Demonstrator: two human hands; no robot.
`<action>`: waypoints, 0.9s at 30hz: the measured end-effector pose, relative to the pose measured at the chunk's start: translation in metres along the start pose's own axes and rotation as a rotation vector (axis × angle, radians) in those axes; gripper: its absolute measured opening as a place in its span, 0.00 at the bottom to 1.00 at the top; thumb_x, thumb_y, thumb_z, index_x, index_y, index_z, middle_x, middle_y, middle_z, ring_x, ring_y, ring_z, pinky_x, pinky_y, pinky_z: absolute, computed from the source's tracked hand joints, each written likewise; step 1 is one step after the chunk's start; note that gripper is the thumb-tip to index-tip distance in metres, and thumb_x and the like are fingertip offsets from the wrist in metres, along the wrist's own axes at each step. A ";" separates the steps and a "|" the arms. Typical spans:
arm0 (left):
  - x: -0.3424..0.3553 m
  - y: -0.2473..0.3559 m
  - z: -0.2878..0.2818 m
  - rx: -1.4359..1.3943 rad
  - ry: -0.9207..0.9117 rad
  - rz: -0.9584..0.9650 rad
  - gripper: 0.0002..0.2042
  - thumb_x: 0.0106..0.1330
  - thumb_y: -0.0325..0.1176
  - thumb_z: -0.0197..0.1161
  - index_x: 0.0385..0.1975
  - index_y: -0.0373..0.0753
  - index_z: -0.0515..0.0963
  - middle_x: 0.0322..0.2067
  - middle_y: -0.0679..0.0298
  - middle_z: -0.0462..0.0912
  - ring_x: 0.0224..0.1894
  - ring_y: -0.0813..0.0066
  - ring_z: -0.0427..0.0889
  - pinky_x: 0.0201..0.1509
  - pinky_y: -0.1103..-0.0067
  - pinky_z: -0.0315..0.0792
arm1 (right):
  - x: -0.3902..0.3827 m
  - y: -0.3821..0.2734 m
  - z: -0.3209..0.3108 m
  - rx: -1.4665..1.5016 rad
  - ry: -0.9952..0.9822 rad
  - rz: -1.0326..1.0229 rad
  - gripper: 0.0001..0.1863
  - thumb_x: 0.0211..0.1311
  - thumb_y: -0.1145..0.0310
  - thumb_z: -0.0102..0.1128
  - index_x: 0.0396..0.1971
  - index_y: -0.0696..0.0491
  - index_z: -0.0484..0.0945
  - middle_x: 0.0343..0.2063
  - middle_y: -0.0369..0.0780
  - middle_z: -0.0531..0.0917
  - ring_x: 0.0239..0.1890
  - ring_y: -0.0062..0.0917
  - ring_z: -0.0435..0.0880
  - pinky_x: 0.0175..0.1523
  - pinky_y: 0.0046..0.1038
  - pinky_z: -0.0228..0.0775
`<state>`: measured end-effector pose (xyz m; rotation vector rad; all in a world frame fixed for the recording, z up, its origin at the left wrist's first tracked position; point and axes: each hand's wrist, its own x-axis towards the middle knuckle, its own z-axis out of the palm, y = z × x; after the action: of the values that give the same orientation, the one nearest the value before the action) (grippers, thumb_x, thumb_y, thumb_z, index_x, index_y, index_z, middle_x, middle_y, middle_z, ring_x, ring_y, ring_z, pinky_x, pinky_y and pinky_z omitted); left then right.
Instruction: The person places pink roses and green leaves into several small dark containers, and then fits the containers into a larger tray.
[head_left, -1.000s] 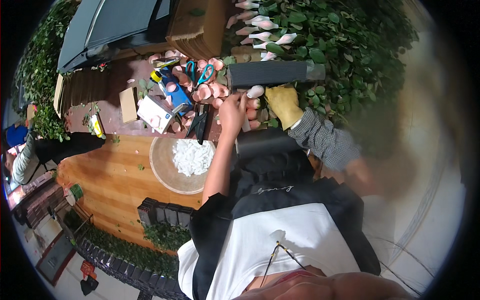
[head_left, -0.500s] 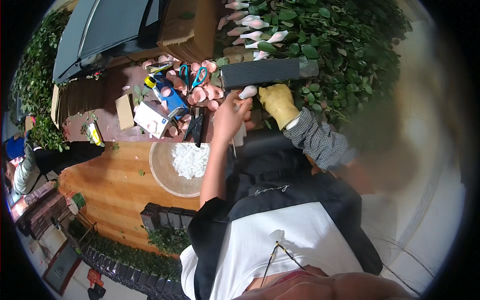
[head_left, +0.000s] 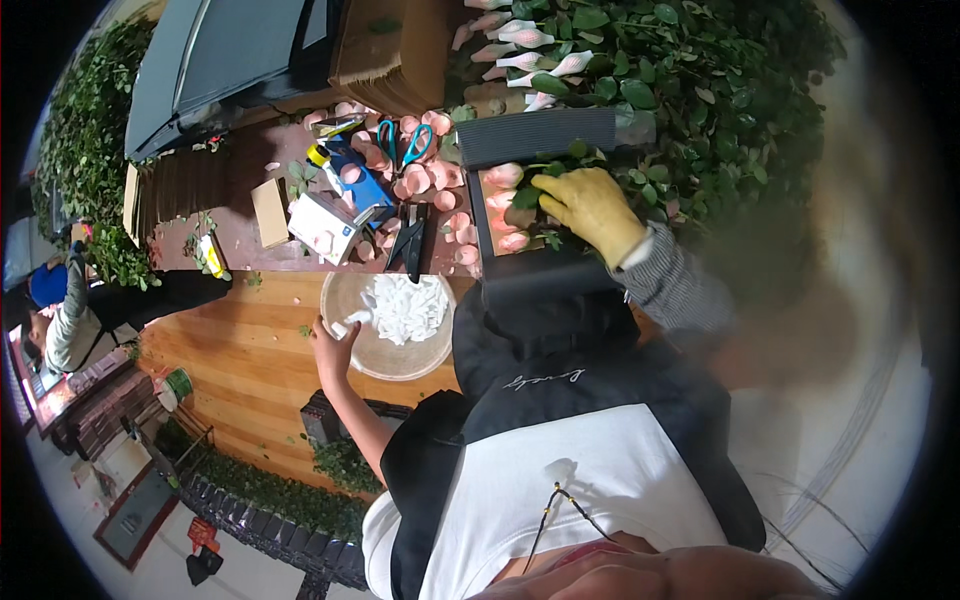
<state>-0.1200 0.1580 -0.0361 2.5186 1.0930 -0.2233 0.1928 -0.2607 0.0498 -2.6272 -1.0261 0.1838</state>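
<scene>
My left hand (head_left: 333, 348) is at the left rim of the round pale basin (head_left: 392, 374), its fingers pinched on a small white foam net sleeve (head_left: 340, 329). A heap of similar white sleeves (head_left: 408, 308) lies inside the basin. In a yellow glove, my right hand (head_left: 592, 212) is over the dark-edged work stand, fingers bent around a leafy rose stem; the grip itself is partly hidden by leaves. Bare pink rose heads (head_left: 505, 176) lie just left of the glove, with another rose head (head_left: 513, 242) nearer me.
A ridged dark block (head_left: 536, 137) stands behind the roses. Sleeved roses (head_left: 527, 38) and dense foliage (head_left: 700, 90) fill the far right. Fallen petals, teal-handled scissors (head_left: 414, 143), a black stapler (head_left: 408, 242) and a white box (head_left: 322, 228) cover the table. Another person works at far left.
My left hand has left the sleeved rose bud and moved left and down to the basin. My gloved hand has shifted over the bare roses. The sleeved bud is gone from between my hands.
</scene>
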 end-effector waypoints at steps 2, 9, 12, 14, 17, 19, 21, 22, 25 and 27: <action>0.009 0.022 0.013 -0.288 -0.046 0.041 0.34 0.61 0.44 0.71 0.61 0.29 0.67 0.52 0.43 0.79 0.52 0.50 0.80 0.55 0.63 0.74 | -0.011 -0.012 -0.026 0.191 0.003 -0.091 0.13 0.57 0.63 0.64 0.42 0.50 0.81 0.30 0.40 0.85 0.33 0.37 0.84 0.38 0.40 0.73; -0.014 0.281 0.051 -0.804 -0.338 0.233 0.13 0.70 0.35 0.59 0.34 0.29 0.82 0.20 0.57 0.82 0.23 0.74 0.80 0.30 0.77 0.72 | 0.004 -0.025 0.001 0.345 0.086 -0.195 0.16 0.59 0.58 0.63 0.45 0.49 0.81 0.34 0.39 0.86 0.34 0.38 0.85 0.39 0.40 0.75; -0.003 0.292 0.074 -0.669 -0.213 0.385 0.10 0.68 0.32 0.58 0.38 0.32 0.82 0.30 0.50 0.84 0.31 0.52 0.85 0.37 0.67 0.76 | -0.010 -0.016 0.008 0.308 -0.147 -0.020 0.17 0.61 0.53 0.60 0.42 0.49 0.81 0.32 0.40 0.86 0.32 0.41 0.85 0.38 0.42 0.75; -0.002 0.294 0.076 -0.599 -0.217 0.422 0.10 0.68 0.32 0.57 0.39 0.33 0.82 0.32 0.50 0.84 0.33 0.51 0.84 0.39 0.65 0.76 | -0.013 -0.010 0.016 -0.010 -0.351 0.033 0.18 0.60 0.50 0.60 0.39 0.49 0.80 0.30 0.42 0.86 0.32 0.40 0.85 0.38 0.42 0.75; -0.002 0.301 0.069 -0.487 -0.202 0.521 0.10 0.67 0.31 0.56 0.40 0.34 0.82 0.35 0.49 0.84 0.37 0.48 0.83 0.42 0.64 0.75 | -0.007 -0.010 0.018 -0.011 -0.415 -0.039 0.19 0.59 0.49 0.61 0.37 0.50 0.79 0.30 0.43 0.86 0.33 0.39 0.85 0.37 0.42 0.74; -0.003 0.300 0.065 -0.473 -0.219 0.585 0.10 0.67 0.29 0.56 0.43 0.35 0.81 0.39 0.49 0.83 0.43 0.48 0.81 0.46 0.65 0.75 | -0.006 -0.012 0.022 -0.075 -0.385 -0.116 0.19 0.59 0.48 0.60 0.34 0.51 0.80 0.28 0.42 0.86 0.33 0.36 0.86 0.37 0.41 0.74; -0.004 0.296 0.067 -0.508 -0.223 0.637 0.11 0.67 0.29 0.55 0.44 0.34 0.81 0.40 0.50 0.83 0.43 0.49 0.81 0.47 0.65 0.74 | -0.001 -0.010 0.021 -0.018 -0.365 -0.086 0.19 0.59 0.48 0.59 0.33 0.50 0.81 0.25 0.41 0.85 0.30 0.35 0.86 0.36 0.40 0.74; -0.003 0.291 0.070 -0.550 -0.214 0.667 0.11 0.68 0.28 0.55 0.45 0.34 0.80 0.41 0.50 0.83 0.44 0.50 0.81 0.48 0.66 0.74 | 0.001 -0.011 0.021 0.037 -0.352 -0.079 0.19 0.59 0.48 0.59 0.31 0.50 0.82 0.23 0.41 0.85 0.28 0.35 0.86 0.36 0.39 0.75; -0.008 0.291 0.069 -0.584 -0.399 0.501 0.14 0.69 0.24 0.53 0.53 0.31 0.75 0.43 0.48 0.83 0.45 0.60 0.84 0.49 0.72 0.75 | -0.005 -0.012 0.045 -0.008 -0.260 -0.198 0.16 0.59 0.49 0.58 0.26 0.46 0.83 0.22 0.38 0.85 0.27 0.33 0.86 0.31 0.37 0.73; -0.015 0.292 0.058 -0.760 -0.456 0.500 0.13 0.70 0.23 0.54 0.52 0.30 0.74 0.44 0.49 0.82 0.44 0.62 0.84 0.48 0.73 0.76 | -0.008 -0.018 0.046 -0.023 -0.204 -0.206 0.15 0.59 0.51 0.58 0.23 0.44 0.84 0.23 0.37 0.86 0.27 0.31 0.86 0.30 0.36 0.72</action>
<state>0.0829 -0.0575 -0.0019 1.8317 0.2606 -0.1801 0.1651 -0.2428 0.0121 -2.5407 -1.3649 0.4000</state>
